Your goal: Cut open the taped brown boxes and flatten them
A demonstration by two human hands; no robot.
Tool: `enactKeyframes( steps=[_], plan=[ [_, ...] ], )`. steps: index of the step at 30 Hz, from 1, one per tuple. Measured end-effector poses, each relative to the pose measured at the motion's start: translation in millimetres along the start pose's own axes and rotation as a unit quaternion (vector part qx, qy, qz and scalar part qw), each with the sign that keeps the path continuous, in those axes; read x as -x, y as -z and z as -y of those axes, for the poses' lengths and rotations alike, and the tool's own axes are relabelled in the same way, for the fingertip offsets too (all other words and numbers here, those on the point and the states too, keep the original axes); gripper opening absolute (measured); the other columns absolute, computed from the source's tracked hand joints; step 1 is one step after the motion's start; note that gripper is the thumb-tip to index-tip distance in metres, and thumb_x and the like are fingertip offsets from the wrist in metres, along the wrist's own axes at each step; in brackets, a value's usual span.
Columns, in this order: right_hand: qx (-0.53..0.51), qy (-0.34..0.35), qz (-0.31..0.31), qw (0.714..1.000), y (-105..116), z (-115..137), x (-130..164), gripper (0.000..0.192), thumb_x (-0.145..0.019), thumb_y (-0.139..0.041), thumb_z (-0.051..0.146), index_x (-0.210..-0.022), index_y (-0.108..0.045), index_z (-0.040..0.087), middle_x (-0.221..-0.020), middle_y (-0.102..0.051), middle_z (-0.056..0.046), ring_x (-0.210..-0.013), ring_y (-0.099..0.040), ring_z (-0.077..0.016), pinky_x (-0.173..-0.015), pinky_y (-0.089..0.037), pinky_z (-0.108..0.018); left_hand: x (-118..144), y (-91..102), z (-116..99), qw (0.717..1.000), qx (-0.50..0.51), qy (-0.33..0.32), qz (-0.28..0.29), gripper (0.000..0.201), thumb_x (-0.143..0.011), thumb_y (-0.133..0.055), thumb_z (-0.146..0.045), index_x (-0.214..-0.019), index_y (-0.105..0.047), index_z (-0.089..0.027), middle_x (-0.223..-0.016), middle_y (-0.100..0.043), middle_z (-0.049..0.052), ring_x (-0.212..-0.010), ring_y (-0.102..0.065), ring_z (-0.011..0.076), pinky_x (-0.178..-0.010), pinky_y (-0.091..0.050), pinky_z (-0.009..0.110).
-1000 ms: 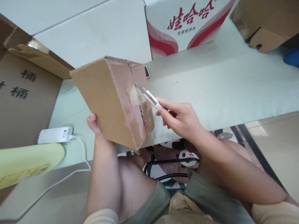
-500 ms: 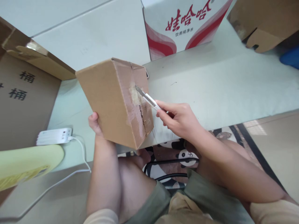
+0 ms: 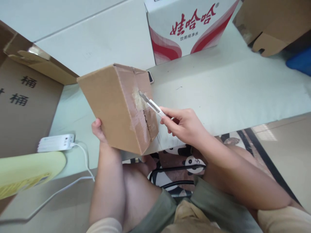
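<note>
A brown cardboard box [image 3: 104, 110] is tilted up above the table's front edge, its taped seam side turned to the right. My left hand [image 3: 99, 130] grips the box at its lower left; the thumb shows on the near face and the other fingers are hidden behind it. In my right hand [image 3: 181, 122] is a white utility knife [image 3: 155, 108], held between thumb and fingers with the blade out. The blade tip meets a pale torn patch [image 3: 138, 98] on the taped side, close to the seam. Below the patch the seam shows as a dark, ragged line.
A white and red carton [image 3: 191, 32] stands against the wall. Open cardboard boxes [image 3: 274, 26] sit at the back right, beside a blue object [image 3: 301, 63]. A white power bank [image 3: 55, 142] with a cable lies left, near a yellow-green object [image 3: 31, 168]. A phone [image 3: 151, 77] shows partly behind the box.
The view has shifted slightly, and the box and knife appear a little further left. More of the phone shows behind the box. Both hands keep their holds.
</note>
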State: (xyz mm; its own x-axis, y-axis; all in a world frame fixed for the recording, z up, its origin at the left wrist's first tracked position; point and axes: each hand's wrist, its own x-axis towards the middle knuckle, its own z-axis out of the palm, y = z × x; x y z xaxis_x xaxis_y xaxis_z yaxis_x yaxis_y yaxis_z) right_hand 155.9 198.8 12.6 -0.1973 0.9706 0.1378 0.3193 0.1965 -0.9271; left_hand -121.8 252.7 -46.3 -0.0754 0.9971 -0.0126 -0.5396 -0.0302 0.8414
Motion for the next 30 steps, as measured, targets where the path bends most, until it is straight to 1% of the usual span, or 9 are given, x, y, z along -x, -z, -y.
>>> enactKeyframes(
  steps=[7,13,15,17,19,22,24,27,30],
  plan=[
    [-0.019,-0.011,0.005,1.0,0,-1,-1,0.037,-0.098,-0.051,0.031,-0.12,-0.079,0.022,-0.071,-0.06,0.002,-0.055,-0.045,-0.0087,-0.057,-0.04,-0.023,0,0.4,0,1.0,0.004,0.009,0.007,0.053,-0.078,-0.068,-0.065,-0.114,-0.077,-0.027,-0.12,-0.078,0.004,-0.115,-0.069,0.0304,-0.097,-0.059,0.044],
    [0.026,0.003,0.014,1.0,-1,3,1,0.036,-0.099,-0.05,0.029,-0.116,-0.079,0.019,-0.062,-0.045,0.004,-0.055,-0.045,-0.0091,-0.06,-0.037,-0.022,-1,-3.6,0,1.0,0.014,-0.002,0.01,0.051,-0.08,-0.067,-0.062,-0.114,-0.077,-0.025,-0.121,-0.078,0.004,-0.116,-0.068,0.0288,-0.098,-0.059,0.045],
    [0.048,0.001,0.059,0.997,-4,3,3,0.032,-0.099,-0.051,0.028,-0.107,-0.08,0.018,-0.062,-0.05,0.004,-0.056,-0.044,-0.0096,-0.06,-0.034,-0.023,-3,-6.8,-1,1.0,0.005,0.002,0.009,0.051,-0.08,-0.067,-0.06,-0.114,-0.077,-0.024,-0.121,-0.078,0.005,-0.118,-0.068,0.0291,-0.098,-0.059,0.044],
    [0.067,0.009,0.122,0.99,-10,2,4,0.028,-0.097,-0.051,0.024,-0.091,-0.078,0.016,-0.062,-0.054,0.002,-0.057,-0.043,-0.0098,-0.06,-0.032,-0.024,-5,-9.6,-2,1.0,-0.002,-0.012,0.0,0.05,-0.077,-0.07,-0.059,-0.111,-0.076,-0.024,-0.116,-0.078,0.005,-0.117,-0.068,0.0287,-0.096,-0.059,0.041],
    [0.07,0.022,0.145,0.987,-13,2,5,0.028,-0.095,-0.051,0.021,-0.083,-0.075,0.014,-0.063,-0.055,0.002,-0.056,-0.041,-0.0097,-0.06,-0.032,-0.024,-7,-11.5,-2,1.0,0.001,-0.027,-0.008,0.049,-0.075,-0.072,-0.059,-0.11,-0.075,-0.023,-0.117,-0.078,0.004,-0.118,-0.068,0.0286,-0.098,-0.057,0.04],
    [0.049,0.02,0.091,0.994,-13,2,5,0.031,-0.097,-0.05,0.023,-0.1,-0.08,0.016,-0.067,-0.06,0.001,-0.055,-0.04,-0.0093,-0.06,-0.033,-0.023,-9,-12.2,-2,0.999,0.021,-0.026,-0.003,0.051,-0.076,-0.073,-0.059,-0.112,-0.074,-0.022,-0.119,-0.077,0.004,-0.122,-0.067,0.029,-0.104,-0.055,0.041],
    [0.035,0.014,0.053,0.998,-9,2,4,0.034,-0.096,-0.051,0.023,-0.114,-0.08,0.019,-0.07,-0.066,0.001,-0.055,-0.041,-0.009,-0.058,-0.033,-0.022,-11,-10.9,-3,0.999,0.029,-0.038,-0.003,0.049,-0.077,-0.073,-0.056,-0.111,-0.073,-0.021,-0.114,-0.079,0.004,-0.118,-0.068,0.0274,-0.105,-0.054,0.04],
    [0.037,0.002,0.018,0.999,-2,2,2,0.034,-0.096,-0.054,0.023,-0.115,-0.081,0.019,-0.07,-0.068,0.001,-0.053,-0.041,-0.0086,-0.054,-0.031,-0.023,-14,-7.0,-3,0.998,0.037,-0.056,0.0,0.044,-0.08,-0.072,-0.054,-0.11,-0.073,-0.021,-0.111,-0.079,0.004,-0.117,-0.068,0.0265,-0.106,-0.054,0.041],
    [0.05,-0.007,-0.006,0.999,1,1,0,0.031,-0.094,-0.056,0.024,-0.111,-0.081,0.018,-0.066,-0.065,0.002,-0.05,-0.038,-0.0082,-0.052,-0.029,-0.023,-14,-5.1,-1,0.996,0.061,-0.056,0.012,0.048,-0.08,-0.074,-0.053,-0.116,-0.07,-0.021,-0.114,-0.078,0.003,-0.123,-0.066,0.0277,-0.109,-0.053,0.043]
  ],
)
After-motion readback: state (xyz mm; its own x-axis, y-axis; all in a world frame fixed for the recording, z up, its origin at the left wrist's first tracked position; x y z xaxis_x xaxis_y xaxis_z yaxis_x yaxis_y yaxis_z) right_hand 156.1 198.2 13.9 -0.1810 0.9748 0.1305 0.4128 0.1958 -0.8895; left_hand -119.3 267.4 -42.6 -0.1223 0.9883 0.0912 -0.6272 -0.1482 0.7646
